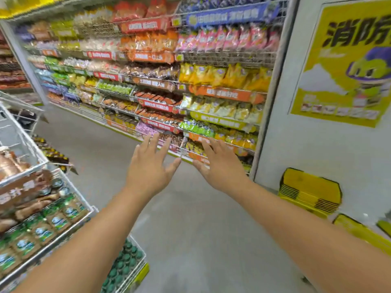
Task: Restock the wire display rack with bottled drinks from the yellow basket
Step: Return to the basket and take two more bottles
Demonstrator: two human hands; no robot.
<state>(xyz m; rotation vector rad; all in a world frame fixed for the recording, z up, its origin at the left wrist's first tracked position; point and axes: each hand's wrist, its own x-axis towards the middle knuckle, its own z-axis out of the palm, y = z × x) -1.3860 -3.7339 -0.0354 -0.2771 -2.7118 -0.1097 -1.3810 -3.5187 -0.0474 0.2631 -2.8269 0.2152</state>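
Both my arms reach forward over the aisle floor. My left hand point(148, 166) and my right hand point(220, 168) are open with fingers spread, side by side, and hold nothing. The white wire display rack point(69, 227) stands at the left, its tiers filled with bottled drinks: brown ones point(27, 195) on top, green-labelled ones point(44, 229) below, dark green caps point(124, 263) on the lowest tier. A stack of yellow baskets point(311, 191) sits on the floor at the right by the white wall. The picture is blurred by motion.
A long shelf unit of snack packets point(160, 81) runs across the far side of the aisle. A white wall with a yellow poster point(344, 66) is at the right. More yellow items point(359, 231) lie low at the right edge. Grey floor point(190, 229) lies between.
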